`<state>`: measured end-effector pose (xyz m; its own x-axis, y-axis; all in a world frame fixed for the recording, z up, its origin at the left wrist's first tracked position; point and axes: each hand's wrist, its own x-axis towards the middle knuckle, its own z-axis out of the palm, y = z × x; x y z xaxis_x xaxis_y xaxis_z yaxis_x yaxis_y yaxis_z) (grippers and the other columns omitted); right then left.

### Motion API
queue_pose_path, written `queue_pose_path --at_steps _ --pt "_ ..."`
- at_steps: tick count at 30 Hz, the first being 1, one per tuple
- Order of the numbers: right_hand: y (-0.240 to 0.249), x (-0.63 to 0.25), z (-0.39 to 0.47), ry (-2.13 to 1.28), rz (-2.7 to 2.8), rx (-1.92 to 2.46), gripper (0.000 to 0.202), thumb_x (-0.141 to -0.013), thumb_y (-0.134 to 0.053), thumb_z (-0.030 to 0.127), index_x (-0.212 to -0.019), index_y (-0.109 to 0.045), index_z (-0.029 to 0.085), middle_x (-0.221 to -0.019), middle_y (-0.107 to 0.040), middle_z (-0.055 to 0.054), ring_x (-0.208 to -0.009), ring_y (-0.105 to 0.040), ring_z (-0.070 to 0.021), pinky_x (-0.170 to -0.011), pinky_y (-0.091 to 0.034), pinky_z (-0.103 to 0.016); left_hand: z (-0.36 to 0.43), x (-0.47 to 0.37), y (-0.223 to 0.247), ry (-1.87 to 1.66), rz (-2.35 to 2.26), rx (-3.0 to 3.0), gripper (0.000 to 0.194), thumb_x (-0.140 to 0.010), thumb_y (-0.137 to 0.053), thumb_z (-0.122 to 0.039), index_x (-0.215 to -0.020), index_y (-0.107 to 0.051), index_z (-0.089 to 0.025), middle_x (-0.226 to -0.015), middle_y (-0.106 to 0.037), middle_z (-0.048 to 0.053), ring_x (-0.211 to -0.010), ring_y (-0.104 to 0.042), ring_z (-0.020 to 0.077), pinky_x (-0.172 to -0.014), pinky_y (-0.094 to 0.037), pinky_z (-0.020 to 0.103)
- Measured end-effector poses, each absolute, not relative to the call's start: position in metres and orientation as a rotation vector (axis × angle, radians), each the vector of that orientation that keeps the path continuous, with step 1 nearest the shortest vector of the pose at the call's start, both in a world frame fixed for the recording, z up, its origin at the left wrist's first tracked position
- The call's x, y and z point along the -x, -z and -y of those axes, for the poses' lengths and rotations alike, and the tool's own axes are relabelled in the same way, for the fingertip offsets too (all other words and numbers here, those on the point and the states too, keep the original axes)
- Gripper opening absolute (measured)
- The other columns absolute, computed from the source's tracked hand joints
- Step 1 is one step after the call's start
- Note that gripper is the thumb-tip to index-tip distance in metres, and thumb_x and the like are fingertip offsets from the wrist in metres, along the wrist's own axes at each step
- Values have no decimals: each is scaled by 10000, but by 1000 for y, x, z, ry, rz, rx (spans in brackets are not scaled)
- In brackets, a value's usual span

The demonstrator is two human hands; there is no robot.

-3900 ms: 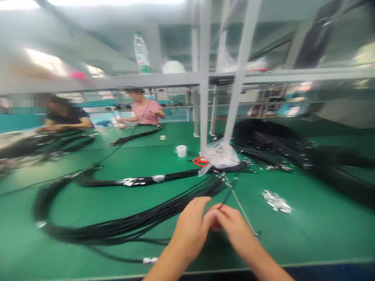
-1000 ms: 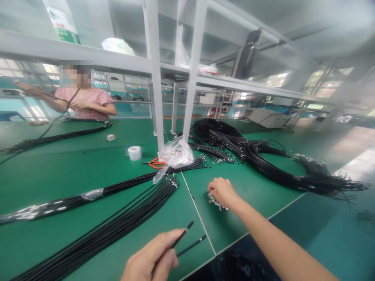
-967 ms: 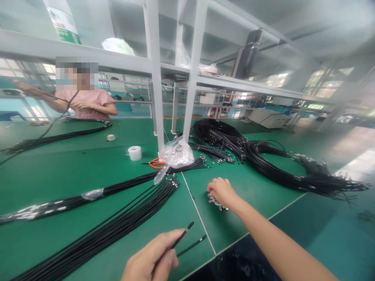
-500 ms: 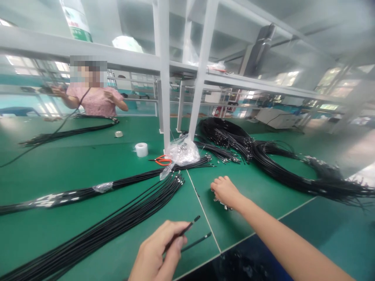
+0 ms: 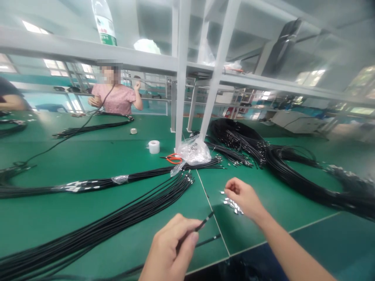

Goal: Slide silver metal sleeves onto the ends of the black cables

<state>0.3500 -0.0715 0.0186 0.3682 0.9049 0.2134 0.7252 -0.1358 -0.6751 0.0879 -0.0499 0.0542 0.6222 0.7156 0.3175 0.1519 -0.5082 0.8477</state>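
My left hand [image 5: 175,248] pinches a black cable [image 5: 207,221] between thumb and fingers, its end pointing up and right. Beneath that hand, a second black cable end [image 5: 208,240] lies close to the table seam. My right hand [image 5: 241,197] is closed in a pinch, with a small silver metal sleeve [image 5: 222,192] showing at the fingertips. Directly below the right fingers lies a small pile of silver metal sleeves [image 5: 233,206] on the green table. To the left, a loose bundle of black cables [image 5: 125,216] stretches diagonally with its tipped ends toward the middle.
A clear plastic bag [image 5: 195,152] of metal pieces sits by the shelf post [image 5: 182,78], beside orange-handled pliers [image 5: 173,158] and a white tape roll [image 5: 154,146]. A taped cable bundle [image 5: 146,176] and coiled cables [image 5: 288,179] lie around. A person [image 5: 115,95] sits opposite.
My right hand has lifted slightly off the pile of sleeves, uncovering it, and a sleeve shows at its fingertips. My left hand keeps hold of the cable. The view has turned a little left.
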Motion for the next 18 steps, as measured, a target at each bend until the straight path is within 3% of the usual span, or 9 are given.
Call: queue_pose_path --at_steps 3,8,13,18 --pt "-14 -311 87 -648 1190 1621 216 -841 -478 330 -977 -534 171 -809 -606 -34 -714 -571 -141 -661 -450 -272 54 -94 -46 -866 -727 -2147 309 -844 -439 -203 -1090 -603 -295 -755 -606 -5 -624 -563 119 -586 -446 198" --pt "-9 -262 105 -1236 500 856 122 -783 -645 229 -866 -568 182 -732 -552 15 -665 -511 -79 -680 -422 -223 63 -97 -37 -794 -874 -2409 403 -844 -357 -149 -1132 -567 -337 -771 -590 -7 -553 -572 107 -526 -437 190" --pt "-15 -259 109 -1334 411 716 70 -782 -644 164 -830 -593 164 -727 -554 6 -662 -505 -80 -684 -418 -224 65 -95 -41 -691 -951 -2524 439 -830 -343 -119 -1125 -571 -350 -757 -584 -16 -520 -570 94 -494 -425 169" --pt "-17 -261 112 -1211 565 853 104 -751 -677 198 -822 -609 166 -733 -561 5 -667 -505 -94 -656 -404 -222 63 -95 -44 -572 -966 -2537 447 -822 -332 -112 -1119 -577 -340 -773 -593 -9 -569 -595 109 -532 -440 184"
